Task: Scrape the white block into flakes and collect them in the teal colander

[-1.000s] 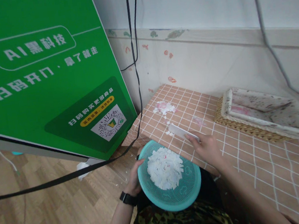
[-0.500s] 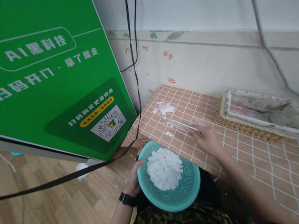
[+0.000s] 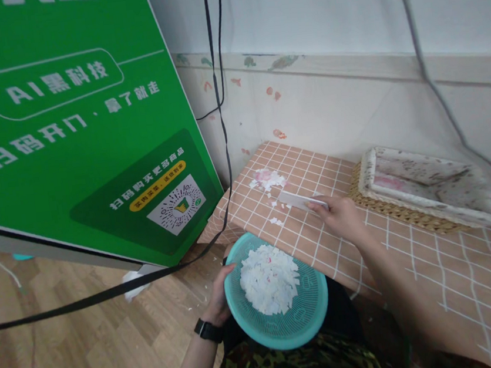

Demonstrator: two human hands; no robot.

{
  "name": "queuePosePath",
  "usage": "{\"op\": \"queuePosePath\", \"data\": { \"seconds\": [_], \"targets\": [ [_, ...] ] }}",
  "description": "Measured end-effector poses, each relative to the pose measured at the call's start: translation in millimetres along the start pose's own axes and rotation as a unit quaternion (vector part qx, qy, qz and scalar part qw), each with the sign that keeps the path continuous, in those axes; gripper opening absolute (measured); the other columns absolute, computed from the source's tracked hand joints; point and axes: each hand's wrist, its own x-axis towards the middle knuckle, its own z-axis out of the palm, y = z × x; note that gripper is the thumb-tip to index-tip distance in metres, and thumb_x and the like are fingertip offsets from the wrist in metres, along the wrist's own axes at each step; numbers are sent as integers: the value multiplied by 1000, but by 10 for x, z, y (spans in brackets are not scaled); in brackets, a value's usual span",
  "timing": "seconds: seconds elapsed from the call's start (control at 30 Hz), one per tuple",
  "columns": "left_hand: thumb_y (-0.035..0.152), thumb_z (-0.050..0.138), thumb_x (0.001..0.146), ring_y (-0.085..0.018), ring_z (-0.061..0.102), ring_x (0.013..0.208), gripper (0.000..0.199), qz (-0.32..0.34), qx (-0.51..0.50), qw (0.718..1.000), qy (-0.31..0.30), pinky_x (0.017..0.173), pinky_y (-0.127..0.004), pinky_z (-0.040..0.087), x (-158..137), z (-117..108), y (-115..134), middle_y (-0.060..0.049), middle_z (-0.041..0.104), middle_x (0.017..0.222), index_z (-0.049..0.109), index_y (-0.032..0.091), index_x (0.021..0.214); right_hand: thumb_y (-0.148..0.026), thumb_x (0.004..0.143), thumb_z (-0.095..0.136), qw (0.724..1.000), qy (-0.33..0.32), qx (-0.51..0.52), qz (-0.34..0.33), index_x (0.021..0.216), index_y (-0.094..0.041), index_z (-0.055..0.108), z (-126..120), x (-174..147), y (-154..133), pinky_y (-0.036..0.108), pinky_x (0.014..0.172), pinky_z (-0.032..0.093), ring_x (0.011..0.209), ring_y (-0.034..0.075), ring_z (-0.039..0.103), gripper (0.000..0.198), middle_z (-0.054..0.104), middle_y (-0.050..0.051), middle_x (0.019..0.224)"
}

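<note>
My left hand (image 3: 221, 298) grips the rim of a teal plastic colander (image 3: 277, 338) at its left side, with the fingers partly hidden behind it. A heap of small white paper scraps (image 3: 269, 279) lies in the colander, below the table's front edge. Over the table, my right hand (image 3: 340, 216) is closed on one end of a flat white strip (image 3: 297, 200), whose exact kind I cannot make out. The strip's far end is beside a few loose scraps (image 3: 276, 222). Farther back lies a larger patch of white and pinkish scraps (image 3: 267, 178).
A checked brown cloth covers the table (image 3: 396, 261). A cloth-lined wicker basket (image 3: 427, 187) stands at the right near the wall. The green cabinet (image 3: 88, 125) rises at the left, and a black strap (image 3: 107, 293) hangs across in front of it.
My right hand and the white strip have shifted slightly toward the wall. My left hand keeps hold of the colander, and the view has moved a little.
</note>
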Motion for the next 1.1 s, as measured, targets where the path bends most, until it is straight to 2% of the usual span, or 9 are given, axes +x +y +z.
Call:
{"op": "queuePosePath", "data": {
  "seconds": [0.17,0.33,0.57,0.7,0.83,0.97,1.1],
  "targets": [
    [27,60,76,-18,65,62,18,15,4,1000,19,65,-29,51,-1,-6,3,-6,72,70,67,11,82,-38,87,44,997,-70,-40,-17,95,-21,71,-184,86,-5,25,56,39,60,17,63,33,71,5,72],
    [28,60,77,-18,65,63,21,3,7,1000,6,66,-30,51,-8,-3,4,-7,72,74,67,11,86,-38,85,45,990,-90,-104,-18,91,-20,71,-360,158,-49,25,52,35,55,17,60,32,67,5,61],
    [27,61,77,-17,64,60,18,12,-1,1000,6,63,-28,51,-4,-5,0,-6,72,69,68,11,81,-39,85,45,993,-99,-56,-28,95,-19,71,-370,77,-23,25,54,39,58,16,61,34,70,5,70],
    [27,61,76,-17,65,61,18,8,0,1000,14,63,-29,51,-1,-12,-6,-6,72,69,68,11,80,-46,84,47,998,-53,-40,-8,88,-18,72,-427,-26,56,26,54,40,58,17,62,38,70,6,70],
    [24,62,75,-16,63,56,14,25,5,999,28,60,-27,51,-3,-1,-6,-5,71,64,68,12,75,-48,85,46,999,27,-25,15,94,-19,72,-278,-153,136,27,58,43,64,19,64,40,72,7,83],
    [24,62,74,-16,64,58,13,25,5,999,36,59,-26,51,-14,6,16,-5,72,69,67,12,74,-48,86,45,998,28,-7,60,96,-18,72,-81,-375,159,26,50,40,51,17,59,42,71,7,73],
    [25,61,75,-17,66,63,15,11,-1,1000,29,65,-27,51,-22,-8,51,-6,73,71,67,12,76,-49,83,49,994,47,33,90,93,-16,72,-26,-538,147,26,49,41,51,17,59,42,71,6,70]
  ]
}}
